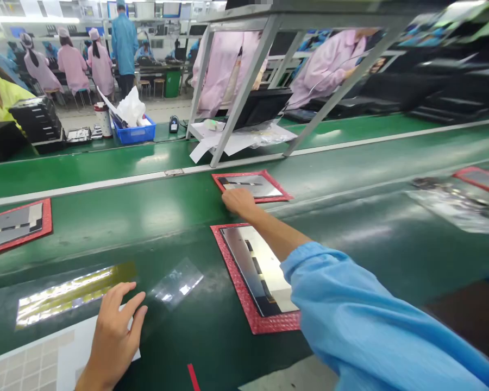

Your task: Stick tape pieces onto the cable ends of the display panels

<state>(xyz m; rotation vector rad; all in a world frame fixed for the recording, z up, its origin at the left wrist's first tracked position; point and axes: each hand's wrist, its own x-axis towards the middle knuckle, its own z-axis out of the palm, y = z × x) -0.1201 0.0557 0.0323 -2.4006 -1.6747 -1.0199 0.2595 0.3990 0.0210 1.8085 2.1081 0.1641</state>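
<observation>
Silver panel [255,185], flat on red mat [275,199], green belt [146,217]

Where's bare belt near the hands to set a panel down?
Bare green belt between the left red tray and the far red tray at the right hand. More lies right of the near tray, short of the plastic wrap. Crowded by the left hand: yellow strip, clear film, white sheet.

The right hand [238,202] hides a corner of the far tray [264,187].
</observation>
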